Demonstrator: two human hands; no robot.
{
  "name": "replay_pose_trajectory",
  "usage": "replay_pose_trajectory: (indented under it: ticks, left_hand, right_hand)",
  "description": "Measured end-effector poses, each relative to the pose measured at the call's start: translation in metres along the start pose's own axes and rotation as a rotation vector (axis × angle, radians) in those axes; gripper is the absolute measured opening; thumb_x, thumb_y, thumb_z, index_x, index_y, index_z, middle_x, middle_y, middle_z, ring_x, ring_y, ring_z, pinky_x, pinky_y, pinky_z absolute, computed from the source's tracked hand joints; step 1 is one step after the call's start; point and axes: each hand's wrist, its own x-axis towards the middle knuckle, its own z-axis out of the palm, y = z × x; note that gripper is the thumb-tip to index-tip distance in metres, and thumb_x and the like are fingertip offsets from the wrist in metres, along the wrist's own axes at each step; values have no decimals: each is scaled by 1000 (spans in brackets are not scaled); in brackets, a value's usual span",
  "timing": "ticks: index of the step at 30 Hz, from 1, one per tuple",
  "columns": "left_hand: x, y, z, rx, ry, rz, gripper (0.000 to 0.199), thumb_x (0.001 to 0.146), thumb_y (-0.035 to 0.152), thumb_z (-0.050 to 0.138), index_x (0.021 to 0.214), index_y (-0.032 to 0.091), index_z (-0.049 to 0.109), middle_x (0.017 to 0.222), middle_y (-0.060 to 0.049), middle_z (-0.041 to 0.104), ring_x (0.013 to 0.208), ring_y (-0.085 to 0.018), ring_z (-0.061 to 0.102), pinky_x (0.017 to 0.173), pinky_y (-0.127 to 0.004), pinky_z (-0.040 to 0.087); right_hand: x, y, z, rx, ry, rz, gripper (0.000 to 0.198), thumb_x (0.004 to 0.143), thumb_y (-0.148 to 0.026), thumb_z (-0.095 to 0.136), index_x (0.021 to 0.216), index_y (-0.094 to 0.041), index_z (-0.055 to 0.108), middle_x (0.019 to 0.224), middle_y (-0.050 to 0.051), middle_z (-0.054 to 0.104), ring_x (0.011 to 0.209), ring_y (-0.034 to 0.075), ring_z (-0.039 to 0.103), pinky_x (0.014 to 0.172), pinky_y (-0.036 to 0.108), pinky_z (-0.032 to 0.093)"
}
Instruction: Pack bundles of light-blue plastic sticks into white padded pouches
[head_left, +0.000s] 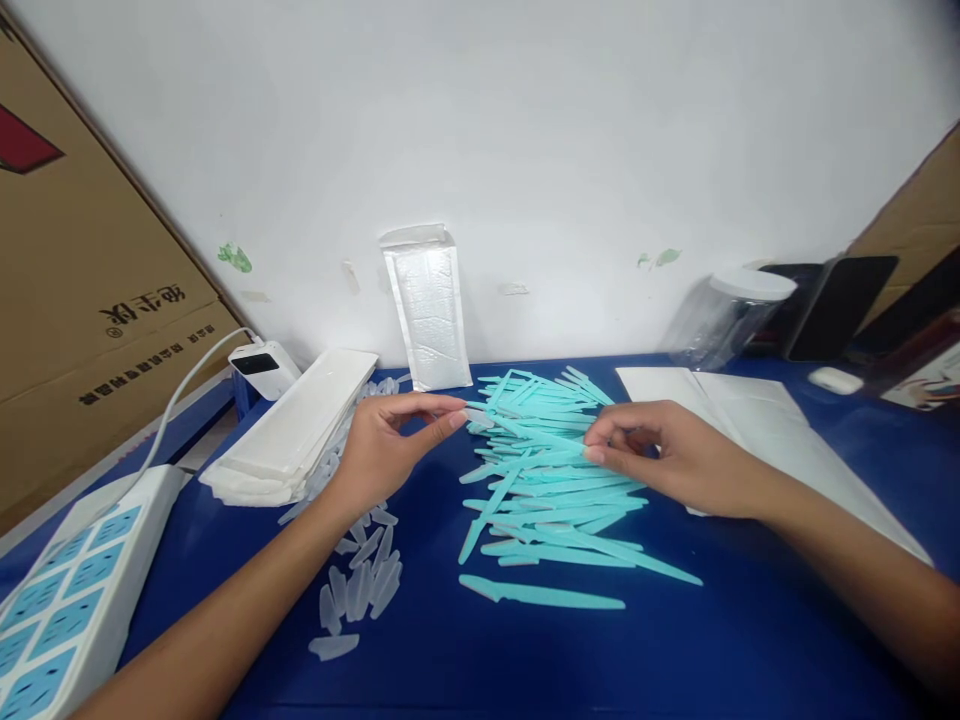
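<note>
Between my two hands a turquoise eyebrow razor is held over a pile of the same razors. My right hand pinches its handle end between thumb and fingers. With thumb and forefinger, my left hand grips a small translucent blade cap at the razor's other end. How far the cap covers the blade is too small to tell. More translucent caps lie loose below and behind my left hand. One single razor rests apart, in front of the pile.
A stack of white padded envelopes lies left, another envelope leans on the wall, and more lie right. A power strip, a white corded device, a clear jar and cardboard boxes edge the blue table.
</note>
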Motion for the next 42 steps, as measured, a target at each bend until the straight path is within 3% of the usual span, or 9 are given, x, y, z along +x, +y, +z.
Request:
replay_pose_trajectory:
  ticks: [23,31,42]
  left_hand:
    - [1,1,-3,47,12,62,16,86,38,86,96,26,88,91,-5,84,84,-23,75,79,-37,62]
    - [-2,5,0,43,-23,65,13,88,37,85,96,27,87,94,-5,84,87,-24,76,81,-39,61]
    - [-12,6,14,-74,-119,37,8,85,32,88,93,29,88,91,-4,84,84,-24,77,81,-40,64]
  right_hand:
    - [0,3,-3,-9,-12,19,36,94,-57,73,88,-22,77,75,3,67,65,16,48,60,31,41]
    - [0,-2,-1,10,-19,5,39,91,-60,75,84,-21,77,70,2,64,62,16,48,59,31,42]
    - [-3,-5,11,-2,-66,31,31,97,-51,69,87,-22,76,77,2,66,65,16,47,61,31,40]
